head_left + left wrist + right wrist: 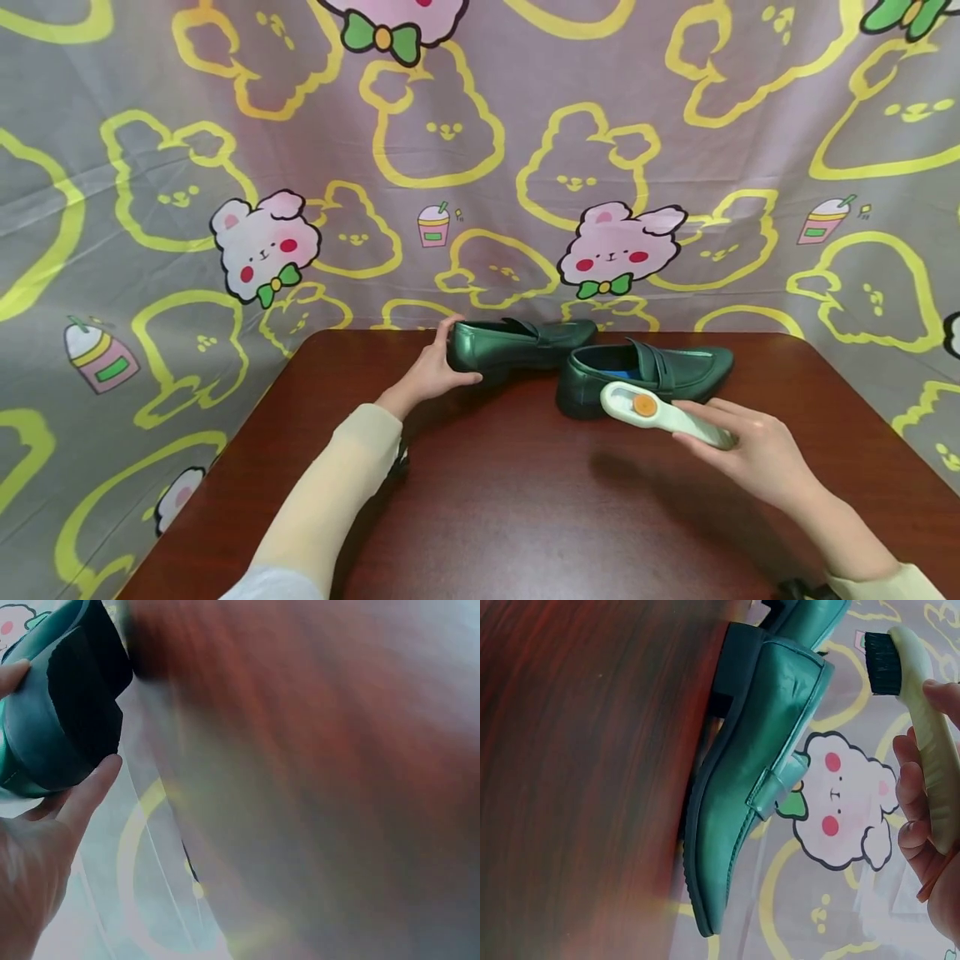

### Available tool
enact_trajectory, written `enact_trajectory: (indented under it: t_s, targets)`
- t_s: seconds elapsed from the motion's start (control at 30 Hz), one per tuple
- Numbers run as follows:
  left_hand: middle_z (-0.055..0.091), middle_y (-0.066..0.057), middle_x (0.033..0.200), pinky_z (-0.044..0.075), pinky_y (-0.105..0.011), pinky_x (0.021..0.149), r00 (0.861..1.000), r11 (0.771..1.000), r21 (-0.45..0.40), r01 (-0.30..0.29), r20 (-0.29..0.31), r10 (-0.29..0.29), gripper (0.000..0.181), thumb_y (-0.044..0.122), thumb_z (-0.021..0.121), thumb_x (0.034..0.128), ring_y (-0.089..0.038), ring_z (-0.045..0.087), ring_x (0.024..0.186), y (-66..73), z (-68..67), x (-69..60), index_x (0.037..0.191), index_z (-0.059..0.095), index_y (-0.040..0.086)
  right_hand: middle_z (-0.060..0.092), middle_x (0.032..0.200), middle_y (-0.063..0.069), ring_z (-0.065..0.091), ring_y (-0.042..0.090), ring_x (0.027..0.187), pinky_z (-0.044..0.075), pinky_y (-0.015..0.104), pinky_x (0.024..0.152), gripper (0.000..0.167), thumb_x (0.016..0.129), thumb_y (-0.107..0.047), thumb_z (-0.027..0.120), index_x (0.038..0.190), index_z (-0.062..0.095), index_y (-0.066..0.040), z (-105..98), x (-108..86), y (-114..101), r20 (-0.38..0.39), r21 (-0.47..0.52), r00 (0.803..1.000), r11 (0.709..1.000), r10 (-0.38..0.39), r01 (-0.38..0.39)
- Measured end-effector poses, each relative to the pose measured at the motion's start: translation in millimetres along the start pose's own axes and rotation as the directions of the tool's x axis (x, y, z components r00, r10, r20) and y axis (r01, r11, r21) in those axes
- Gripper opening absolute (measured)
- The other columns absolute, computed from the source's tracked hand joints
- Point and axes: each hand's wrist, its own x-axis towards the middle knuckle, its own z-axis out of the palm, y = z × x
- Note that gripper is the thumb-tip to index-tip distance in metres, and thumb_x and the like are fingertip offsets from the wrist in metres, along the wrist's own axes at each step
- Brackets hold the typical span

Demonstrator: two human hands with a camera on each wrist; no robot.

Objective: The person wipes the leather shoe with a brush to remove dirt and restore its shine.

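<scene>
Two green loafers lie at the back of the table, their toes pointing right. My left hand (433, 371) grips the heel of the farther loafer (498, 348), with the thumb on the near side and fingers behind. Its dark sole and heel block (82, 705) show in the left wrist view. The nearer loafer (686, 372) stands upright, with blue visible inside it. In front of it, my right hand (765, 454) holds a pale brush (686, 422) by the handle; an orange button sits on its head. Dark bristles (883, 664) appear in the right wrist view, apart from the loafer.
The reddish-brown wooden table (480, 517) has rounded back corners. Behind and beside it hangs a grey curtain (480, 192) printed with yellow outlines, bunnies and cups.
</scene>
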Motion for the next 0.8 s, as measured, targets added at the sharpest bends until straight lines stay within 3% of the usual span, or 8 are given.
enact_trajectory:
  t_s: [0.17, 0.3, 0.57, 0.8]
  targets:
    - [0.05, -0.016, 0.13, 0.043, -0.052, 0.092, 0.998, 0.998, -0.048, 0.036, -0.051, -0.039, 0.1, 0.026, 0.087, 0.0725, -0.037, 0.046, 0.123, -9.1, -10.0, -24.0, 0.145, 0.019, 0.026, 0.054, 0.077, -0.018, 0.041, -0.002, 0.06, 0.03, 0.014, 0.052, 0.04, 0.066, -0.023, 0.088, 0.103, 0.076, -0.017, 2, -1.2, -1, 0.006, -0.003, 1.0, 1.0, 0.015, -0.015]
    - [0.05, -0.014, 0.13, 0.046, -0.049, 0.088, 0.994, 0.99, -0.136, 0.034, -0.094, -0.047, 0.099, 0.022, 0.087, 0.0735, -0.034, 0.051, 0.117, -9.8, -20.3, -43.7, 0.146, 0.019, 0.026, 0.054, 0.078, -0.019, 0.041, -0.002, 0.06, 0.03, 0.014, 0.052, 0.039, 0.067, -0.023, 0.087, 0.104, 0.076, -0.018, 3, 0.3, 1, -0.003, -0.001, 1.0, 1.0, -0.002, 0.002]
    - [0.038, -0.015, 0.135, 0.05, -0.037, 0.085, 0.987, 0.951, -0.309, -0.026, -0.157, -0.025, 0.101, 0.005, 0.084, 0.0741, -0.035, 0.051, 0.115, 7.3, -42.6, -79.1, 0.146, 0.015, 0.019, 0.059, 0.079, -0.017, 0.041, -0.004, 0.064, 0.031, 0.015, 0.054, 0.047, 0.061, -0.006, 0.087, 0.105, 0.075, -0.016, 0, 4.5, -1, -0.017, 0.081, 0.999, 0.996, 0.038, -0.037]
    - [0.037, -0.015, 0.136, 0.051, -0.031, 0.083, 0.992, 0.905, -0.424, -0.042, -0.123, -0.012, 0.1, -0.001, 0.082, 0.0748, -0.036, 0.052, 0.116, 27.7, -47.4, -100.0, 0.146, 0.013, 0.02, 0.064, 0.086, -0.015, 0.049, -0.006, 0.074, 0.035, 0.014, 0.06, 0.049, 0.063, 0.008, 0.083, 0.108, 0.074, -0.011, -16, 4.1, 2, -0.032, 0.165, 0.992, 0.979, 0.123, -0.116]
